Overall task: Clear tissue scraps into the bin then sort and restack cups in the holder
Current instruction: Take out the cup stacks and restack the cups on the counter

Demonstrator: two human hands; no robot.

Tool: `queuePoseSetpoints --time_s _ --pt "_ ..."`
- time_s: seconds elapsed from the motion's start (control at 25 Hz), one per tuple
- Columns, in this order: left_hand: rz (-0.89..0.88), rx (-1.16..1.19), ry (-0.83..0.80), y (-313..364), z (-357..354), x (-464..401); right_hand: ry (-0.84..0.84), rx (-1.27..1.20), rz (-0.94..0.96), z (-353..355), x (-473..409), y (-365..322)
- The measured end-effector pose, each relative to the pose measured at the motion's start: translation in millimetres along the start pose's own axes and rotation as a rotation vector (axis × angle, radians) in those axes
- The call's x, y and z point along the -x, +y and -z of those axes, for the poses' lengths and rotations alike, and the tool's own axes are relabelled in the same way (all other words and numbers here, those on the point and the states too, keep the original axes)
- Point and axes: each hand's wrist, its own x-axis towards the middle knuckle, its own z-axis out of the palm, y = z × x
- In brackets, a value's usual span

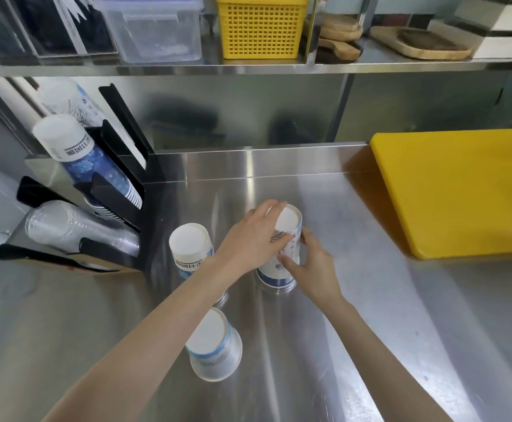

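both hands grip the mid-desk stack (279,266): left hand (253,239) closed over its top cup, right hand (306,263) pinching the side. press straight down, keep rims aligned.

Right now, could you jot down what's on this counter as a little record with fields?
surface: steel counter
left hand: gripping the top of the far cup stack
right hand: holding the same stack's side
far cup stack: upside-down paper cups, standing on the counter
other loose cups: middle cup stack and near cup stack, both upside down
cup holder: black rack at left, holding blue paper cups and clear plastic cups, lying tilted
cutting board: yellow, at right
tissue scraps: none visible on the counter
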Motion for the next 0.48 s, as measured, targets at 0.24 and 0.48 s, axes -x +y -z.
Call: queuePoseSetpoints --time_s 0.24,0.48 --pt "-0.062 0.121 0.116 6 29 18 0.048 -0.002 0.096 16 11 -27" --pt "-0.163 0.189 0.311 20 78 58 0.108 -0.006 0.233 33 38 -79"
